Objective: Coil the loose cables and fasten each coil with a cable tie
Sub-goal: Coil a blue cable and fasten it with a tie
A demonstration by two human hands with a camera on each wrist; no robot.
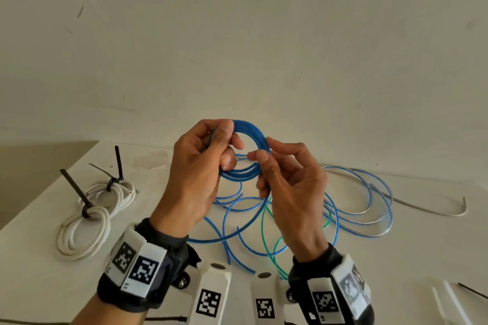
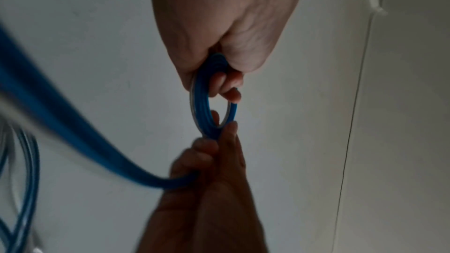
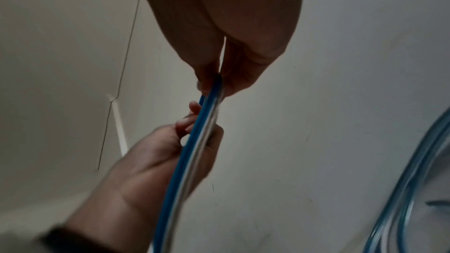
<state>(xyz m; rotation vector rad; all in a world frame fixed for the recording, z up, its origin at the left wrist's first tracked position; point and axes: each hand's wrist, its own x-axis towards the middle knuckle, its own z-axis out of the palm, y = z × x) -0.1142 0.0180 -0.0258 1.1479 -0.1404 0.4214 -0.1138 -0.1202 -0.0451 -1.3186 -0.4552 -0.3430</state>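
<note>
A small coil of blue cable [image 1: 248, 129] is held up above the white table [image 1: 31, 280]. My left hand [image 1: 211, 150] grips the coil's left side, thumb over the strands; the left wrist view shows the coil [image 2: 198, 103] running into its fist [image 2: 226, 26]. My right hand [image 1: 266, 163] pinches the coil's right side between thumb and forefinger, and the strand [image 3: 194, 141] leaves its fingertips [image 3: 214, 82] in the right wrist view. The rest of the blue cable [image 1: 353, 216] trails down in loose loops on the table.
Two white cable coils [image 1: 87, 229] fastened with black ties [image 1: 74, 188] lie at the left. A green cable [image 1: 266, 243] crosses the blue loops. A loose white cable [image 1: 427, 210] lies at the right, and a thin black tie [image 1: 472, 291] near the bottom right edge.
</note>
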